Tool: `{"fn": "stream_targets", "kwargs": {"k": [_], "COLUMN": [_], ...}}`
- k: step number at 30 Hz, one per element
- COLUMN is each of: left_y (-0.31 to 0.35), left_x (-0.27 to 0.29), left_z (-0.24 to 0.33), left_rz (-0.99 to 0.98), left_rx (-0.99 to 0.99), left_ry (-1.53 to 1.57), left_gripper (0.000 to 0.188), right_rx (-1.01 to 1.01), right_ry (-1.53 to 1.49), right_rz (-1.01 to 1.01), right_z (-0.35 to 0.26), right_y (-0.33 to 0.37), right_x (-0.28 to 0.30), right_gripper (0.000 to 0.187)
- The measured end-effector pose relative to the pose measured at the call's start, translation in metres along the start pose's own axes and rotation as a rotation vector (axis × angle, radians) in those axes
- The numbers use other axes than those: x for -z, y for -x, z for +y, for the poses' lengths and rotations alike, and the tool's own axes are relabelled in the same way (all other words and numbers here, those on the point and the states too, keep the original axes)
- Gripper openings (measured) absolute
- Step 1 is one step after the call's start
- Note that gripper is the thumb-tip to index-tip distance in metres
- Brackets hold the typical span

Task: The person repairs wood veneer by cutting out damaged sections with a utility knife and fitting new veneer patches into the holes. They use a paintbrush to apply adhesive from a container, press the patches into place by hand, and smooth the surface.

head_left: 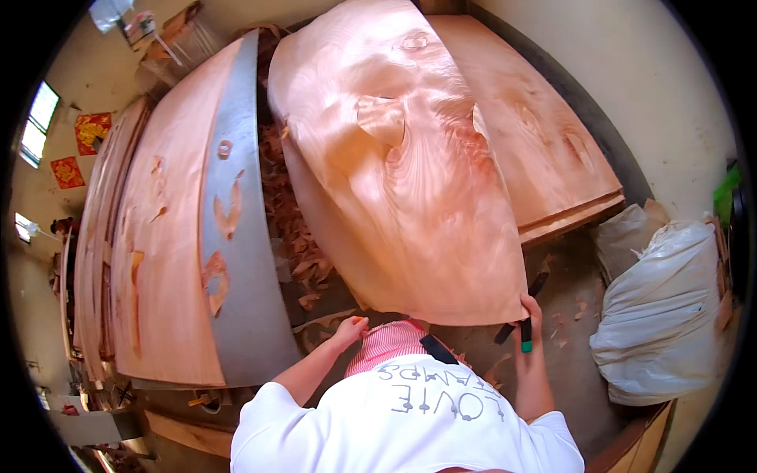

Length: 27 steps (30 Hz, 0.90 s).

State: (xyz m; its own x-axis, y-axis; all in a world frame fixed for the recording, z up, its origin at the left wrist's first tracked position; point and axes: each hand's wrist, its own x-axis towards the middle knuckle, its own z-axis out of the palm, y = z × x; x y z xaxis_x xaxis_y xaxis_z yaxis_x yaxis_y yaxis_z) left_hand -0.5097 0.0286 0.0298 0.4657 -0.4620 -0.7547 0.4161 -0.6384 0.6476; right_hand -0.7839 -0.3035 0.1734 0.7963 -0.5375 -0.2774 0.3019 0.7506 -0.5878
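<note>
A large, thin sheet of reddish wood veneer [441, 229] stretches away from me, wavy and glossy, with torn spots near its middle. My right hand [533, 315] is closed at its near right corner, thumb against the edge. A dark tool with a green end [527, 335] is in or against that same hand; its full shape is hidden. Close to the sheet's near left corner, my left hand [351, 329] is closed, fingertips pinched together. An orange bit shows at those fingertips, too small to name. Part of a red-striped garment [386, 343] shows between my arms.
Left of me lies a veneer-covered stack [169, 236] with a grey panel strip [240, 236]. Veneer scraps [296, 229] litter the gap beside it. Another veneer stack [536, 142] sits at far right, by the wall. A bulging white plastic sack [662, 315] stands to my right.
</note>
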Motion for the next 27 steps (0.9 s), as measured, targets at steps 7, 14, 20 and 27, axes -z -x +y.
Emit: {"fn": "stream_targets", "kwargs": {"k": [7,14,20,27], "left_y": [-0.160,-0.249,-0.302,-0.310], "left_x": [-0.092,-0.179,-0.280,-0.386], "left_z": [0.044,0.119,0.169,0.200], "left_rz": [0.191,0.250,0.168,0.308], "left_rx": [0.165,0.369,0.412,-0.218], "left_ry": [0.160,0.157,0.786,1.415], "left_gripper": [0.041,0.065,0.081,0.054], "right_rx": [-0.011,0.008,0.014,-0.055], "right_ry": [0.354,0.515,0.544,0.613], "right_rz": [0.205,0.317,0.276,0.363], "right_z": [-0.127,-0.242,-0.351,-0.495], "right_y": [-0.099,-0.161,-0.201,-0.232], "right_x": [0.027,0.078,0.153,0.285], "right_gripper": [0.015,0.024,0.016,0.018]}}
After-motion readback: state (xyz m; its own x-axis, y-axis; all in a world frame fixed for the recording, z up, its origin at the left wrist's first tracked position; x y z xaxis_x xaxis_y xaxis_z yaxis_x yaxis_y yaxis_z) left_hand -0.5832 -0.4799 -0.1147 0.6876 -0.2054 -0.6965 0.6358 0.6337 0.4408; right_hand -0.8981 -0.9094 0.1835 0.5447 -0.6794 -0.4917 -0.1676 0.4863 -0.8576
